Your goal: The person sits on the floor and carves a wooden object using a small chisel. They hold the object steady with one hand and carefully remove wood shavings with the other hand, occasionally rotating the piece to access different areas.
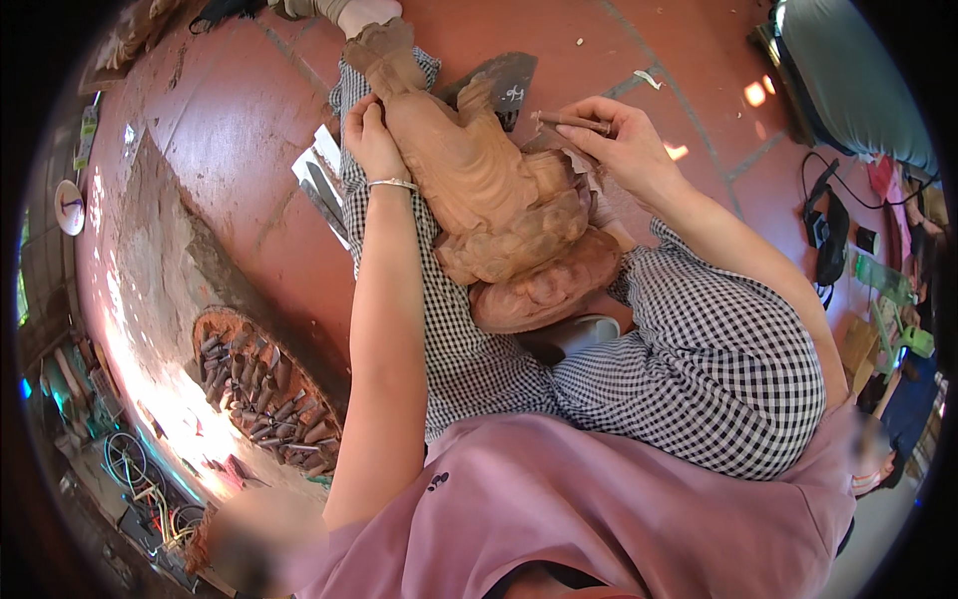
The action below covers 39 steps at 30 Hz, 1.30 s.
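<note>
A reddish-brown carved wooden figure lies across my lap, on my black-and-white checked trousers. My left hand grips the figure's upper left side and steadies it; a thin bracelet sits on that wrist. To the figure's right my right hand is closed around a small wooden-handled carving tool, whose tip points left toward the figure's top.
A round basket holding several chisels stands on the red tiled floor at my left. Flat metal blades lie beside my left leg. A dark wedge-shaped board lies beyond the figure. Cables and bags sit at the right.
</note>
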Motion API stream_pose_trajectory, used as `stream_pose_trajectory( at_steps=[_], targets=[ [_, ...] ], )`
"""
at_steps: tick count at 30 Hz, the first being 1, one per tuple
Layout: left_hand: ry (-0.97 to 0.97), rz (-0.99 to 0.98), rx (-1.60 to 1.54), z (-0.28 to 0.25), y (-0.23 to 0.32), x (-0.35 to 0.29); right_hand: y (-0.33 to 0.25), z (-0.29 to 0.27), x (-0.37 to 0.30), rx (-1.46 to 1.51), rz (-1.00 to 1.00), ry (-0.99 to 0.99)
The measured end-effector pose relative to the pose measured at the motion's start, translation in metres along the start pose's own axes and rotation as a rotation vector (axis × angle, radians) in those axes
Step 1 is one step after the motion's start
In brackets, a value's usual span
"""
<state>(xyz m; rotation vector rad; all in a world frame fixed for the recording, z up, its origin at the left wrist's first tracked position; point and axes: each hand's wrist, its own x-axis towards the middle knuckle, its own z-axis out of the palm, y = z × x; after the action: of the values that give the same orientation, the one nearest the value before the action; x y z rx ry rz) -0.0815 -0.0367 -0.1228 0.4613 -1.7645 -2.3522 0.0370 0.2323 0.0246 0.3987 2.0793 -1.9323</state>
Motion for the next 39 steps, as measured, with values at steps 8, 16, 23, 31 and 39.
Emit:
stream_pose_trajectory(
  at_steps=[8,16,23,31,39],
  targets=[
    [-0.015,0.002,0.004,0.003,0.003,-0.001,0.002,0.003,-0.002,-0.066,0.048,-0.095],
    [0.023,0.019,0.054,0.001,0.004,-0.002,0.009,0.014,-0.011,-0.627,-0.423,-0.109],
    [-0.035,-0.018,0.097,-0.004,0.009,-0.001,0.009,0.035,0.000,-0.741,-0.830,0.002],
    [-0.052,-0.061,0.013,-0.004,0.001,0.005,0.011,0.044,0.009,-0.723,-0.984,0.046],
    [-0.044,-0.066,0.060,-0.003,0.005,0.000,0.003,0.038,-0.002,-0.799,-0.917,-0.005]
  ],
)
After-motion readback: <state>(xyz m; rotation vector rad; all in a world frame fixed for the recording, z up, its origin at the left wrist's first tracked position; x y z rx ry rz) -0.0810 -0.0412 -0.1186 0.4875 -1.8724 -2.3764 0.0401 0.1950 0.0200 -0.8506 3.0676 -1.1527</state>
